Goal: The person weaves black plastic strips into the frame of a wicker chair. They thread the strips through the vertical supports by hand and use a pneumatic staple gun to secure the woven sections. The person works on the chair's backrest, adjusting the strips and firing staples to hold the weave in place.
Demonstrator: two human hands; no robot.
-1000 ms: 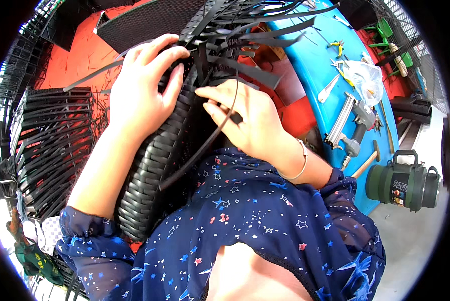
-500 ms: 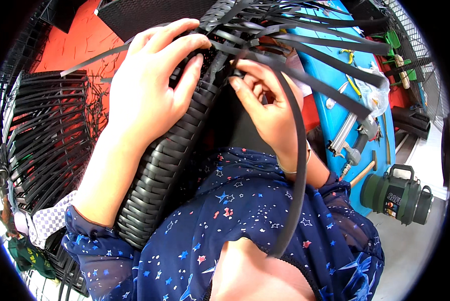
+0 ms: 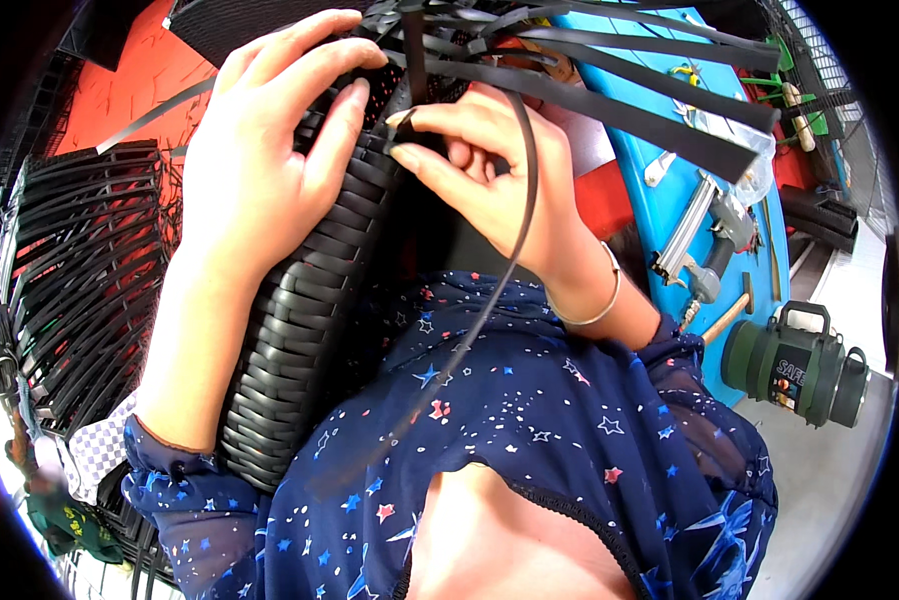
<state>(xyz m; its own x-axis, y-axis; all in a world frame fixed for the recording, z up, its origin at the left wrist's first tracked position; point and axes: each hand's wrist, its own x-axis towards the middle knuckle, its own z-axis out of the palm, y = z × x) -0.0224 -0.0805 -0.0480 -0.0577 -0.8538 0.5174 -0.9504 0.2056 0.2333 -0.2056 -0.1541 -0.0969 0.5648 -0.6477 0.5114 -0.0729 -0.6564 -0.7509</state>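
A long piece of black woven wicker (image 3: 314, 275) leans diagonally in front of me, its lower end near my left sleeve. My left hand (image 3: 254, 165) lies over its upper part, the fingers bent around it. At the inner edge of the weave, my right hand (image 3: 514, 165) pinches a flat black strip (image 3: 414, 60) between thumb and index finger. Another length of black strip (image 3: 484, 310) hangs across my right hand and down over my blouse, its lower end blurred. Several loose strips (image 3: 649, 110) fan out to the right from the top of the piece.
On the right, a blue table (image 3: 624, 160) bears a pneumatic tool (image 3: 714, 240), a hammer (image 3: 724, 330) and a plastic bag (image 3: 759, 175). Beside it stands a dark green jug (image 3: 799, 365). A black slatted wicker piece (image 3: 89, 270) is on the left, near a red surface (image 3: 119, 85).
Both hands and the wicker piece have shifted left in the picture. My right fingers have moved closer to the left hand. The hanging strip has swung left across my blouse.
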